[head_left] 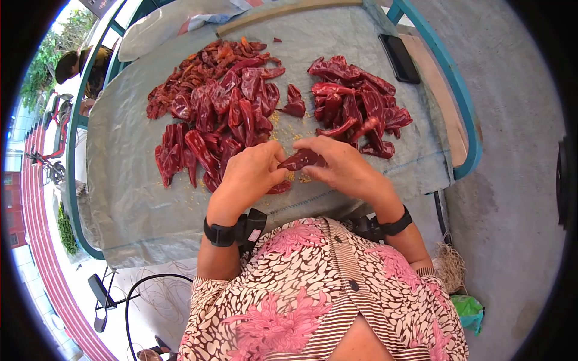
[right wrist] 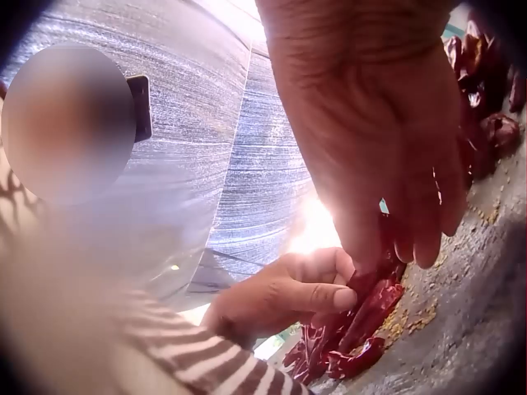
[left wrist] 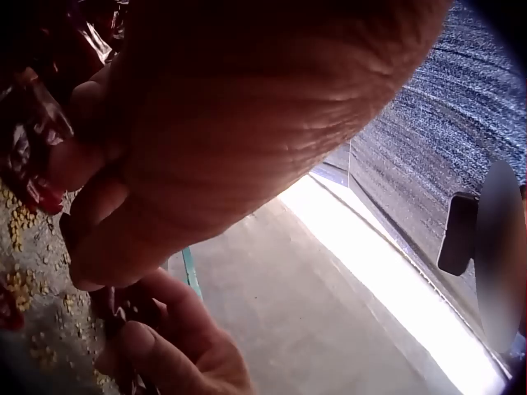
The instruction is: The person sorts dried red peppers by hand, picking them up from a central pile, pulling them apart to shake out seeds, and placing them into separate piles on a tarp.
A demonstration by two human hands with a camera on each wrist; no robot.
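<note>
Between both hands is one dark red dried chili pepper (head_left: 301,159), held low over the sheet. My left hand (head_left: 250,174) pinches its left end between thumb and fingers. At the other end, my right hand (head_left: 346,168) holds it with the thumb below and the fingers over the top. Left of the hands lies a big pile of whole dried peppers (head_left: 211,108), and shriveled, more orange pieces (head_left: 198,69) lie behind it. A second pile of glossy peppers (head_left: 361,99) sits beyond my right hand. One loose pepper (head_left: 294,101) lies between the piles.
Yellow seeds (head_left: 307,178) are scattered on the grey-green sheet (head_left: 132,198) under the hands. A black phone (head_left: 400,58) lies at the back right. A teal metal frame (head_left: 466,129) borders the table. Another person (head_left: 90,66) is at the far left.
</note>
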